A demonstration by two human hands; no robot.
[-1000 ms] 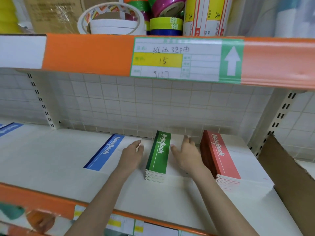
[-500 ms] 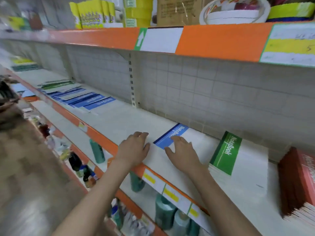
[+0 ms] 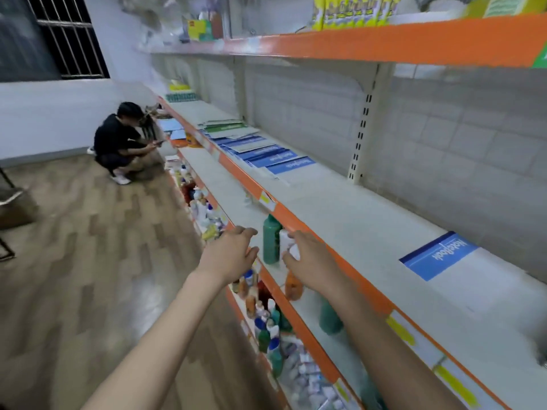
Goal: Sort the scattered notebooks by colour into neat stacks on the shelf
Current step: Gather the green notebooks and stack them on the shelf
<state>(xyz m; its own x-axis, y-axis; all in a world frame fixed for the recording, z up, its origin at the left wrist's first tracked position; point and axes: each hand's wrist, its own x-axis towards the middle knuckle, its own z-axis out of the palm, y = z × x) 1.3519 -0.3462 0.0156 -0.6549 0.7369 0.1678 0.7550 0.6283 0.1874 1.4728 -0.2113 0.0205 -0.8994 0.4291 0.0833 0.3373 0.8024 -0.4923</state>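
1. Both hands empty, off the shelf point(image 3: 370, 232), held out in the air in front of its orange edge. Left hand point(image 3: 229, 255) fingers loosely spread, palm down; right hand point(image 3: 310, 258) fingers loosely apart, holding nothing.
2. Task things: one blue notebook point(image 3: 438, 254) lies flat on the shelf to the right, near the back wall. Scattered notebooks point(image 3: 257, 149), mostly blue with some green on the far side, lie overlapped well down the shelf to the left.
3. Step in hand, as I judge it: moving along to fetch from the scattered pile.
4. To do it well: step closer first, the pile is well out of reach. Take blues only in one grab, square the edges with both hands, carry flat, set down on the single blue one with spines aligned.
5. Risk: overlapped covers slide; loose ones may slip off the front edge onto the bottles point(image 3: 270, 241) below.
6. Versus 0.5 s ago: hands were on the blue notebook, now lifted off and left of it. View has swung left; green and red stacks are out of frame; a crouching person point(image 3: 121, 140) is now in view.
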